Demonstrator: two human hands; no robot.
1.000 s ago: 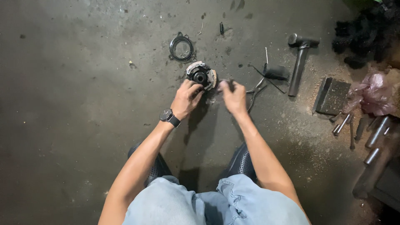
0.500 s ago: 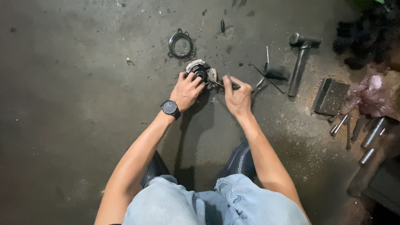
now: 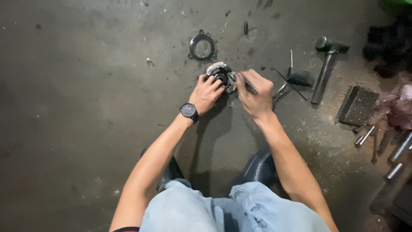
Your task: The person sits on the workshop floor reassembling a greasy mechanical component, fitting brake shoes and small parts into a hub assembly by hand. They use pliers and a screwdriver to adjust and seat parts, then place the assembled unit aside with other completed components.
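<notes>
The left hand [image 3: 207, 92] presses on a small round metal part [image 3: 221, 75] lying on the concrete floor [image 3: 86, 107], its grip grasping the near rim of that part. The right hand [image 3: 256, 92] is clenched around a thin metal tool [image 3: 244, 81], whose tip reaches the right side of the part. Half a second ago the right hand was slightly further from the part; now it has closed in, so the tool seems to be working on the part. Beyond the grip lies a dark metal ring [image 3: 201, 46]. To the right of the grip lies a hammer [image 3: 325, 71], and further right a dark flat block [image 3: 358, 105].
</notes>
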